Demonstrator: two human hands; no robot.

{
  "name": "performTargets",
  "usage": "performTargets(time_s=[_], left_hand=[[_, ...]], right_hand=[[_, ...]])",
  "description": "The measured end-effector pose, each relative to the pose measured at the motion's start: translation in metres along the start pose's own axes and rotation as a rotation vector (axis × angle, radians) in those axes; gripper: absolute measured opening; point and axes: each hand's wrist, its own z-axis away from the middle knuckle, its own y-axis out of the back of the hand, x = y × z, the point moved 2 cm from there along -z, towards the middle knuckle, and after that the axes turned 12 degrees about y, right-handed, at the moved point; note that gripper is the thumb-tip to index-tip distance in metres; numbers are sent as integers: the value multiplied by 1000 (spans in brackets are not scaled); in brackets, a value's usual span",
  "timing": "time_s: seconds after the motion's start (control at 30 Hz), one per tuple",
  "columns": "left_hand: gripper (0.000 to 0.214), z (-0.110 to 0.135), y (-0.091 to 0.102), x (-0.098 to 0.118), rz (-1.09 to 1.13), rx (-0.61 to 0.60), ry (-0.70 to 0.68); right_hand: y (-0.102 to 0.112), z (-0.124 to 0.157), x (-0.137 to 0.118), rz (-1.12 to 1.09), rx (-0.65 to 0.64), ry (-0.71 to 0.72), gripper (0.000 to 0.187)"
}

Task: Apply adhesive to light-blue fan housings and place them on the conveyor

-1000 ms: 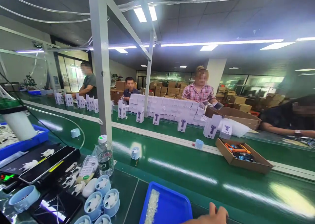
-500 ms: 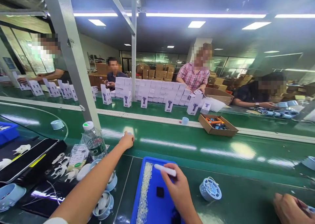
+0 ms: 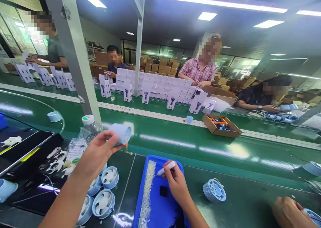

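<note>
Blue housing [image 3: 121, 133], in left hand [image 3: 100, 149], well apart from right hand [image 3: 177, 184]

Long white lights [image 3: 220, 3] shone from the ceiling [image 3: 173, 25] and made bright, shiny streaks [image 3: 165, 140] on the green belt [image 3: 160, 126]. A co-worker's hand [image 3: 288, 209] at the lower right was blurry, and things near the edges looked stretched.

Bare belt [image 3: 170, 134] beyond right grip [image 3: 177, 184] — bottle [image 3: 89, 130], post [image 3: 72, 44] leftward
</note>
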Motion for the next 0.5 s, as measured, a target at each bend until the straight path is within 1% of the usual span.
performTargets(time_s=[0.07,0.17,0.23,0.3,0.33,0.4,0.5], left_hand=[[27,11,14,-6,176,53,22],[30,18,31,-21,404,169,86],[28,20,38,-29,448,217,102],[25,22,42,-35,456,230,98],[23,23,43,-36,449,231,100],[23,27,46,-37,427,227,120],[26,35,46,-35,415,238,157]], right_hand=[[-1,0,-1,23,-12,5,33],[0,-1,-5,93,-34,35,30],[3,-2,-10,141,-60,58,29],[9,0,-14,177,-64,71,28],[14,3,-16,191,-42,76,27],[24,16,-20,217,50,76,27],[37,47,-23,242,210,30,28]])
